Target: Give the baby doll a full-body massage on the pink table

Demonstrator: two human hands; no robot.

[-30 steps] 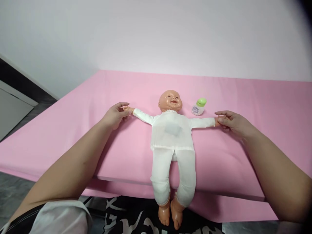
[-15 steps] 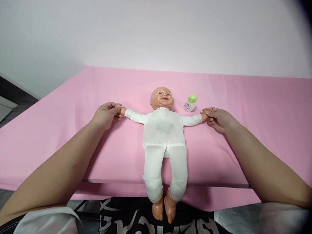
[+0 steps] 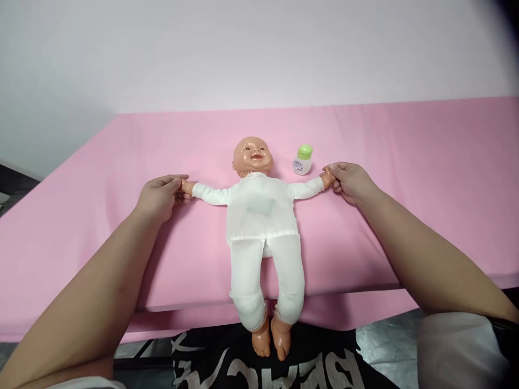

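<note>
From the head camera, a baby doll [image 3: 259,216] in a white suit lies on its back on the pink-covered bench [image 3: 425,178], arms stretched out sideways, its bare feet hanging past the near edge. The left hand [image 3: 159,195] has its fingers [image 3: 175,183] pinched on one of the doll's tiny hands; the right hand [image 3: 351,181] has its fingers closed on the other. A small white bottle [image 3: 303,160] with a green cap stands just beside the doll's head, close to the right hand.
</note>
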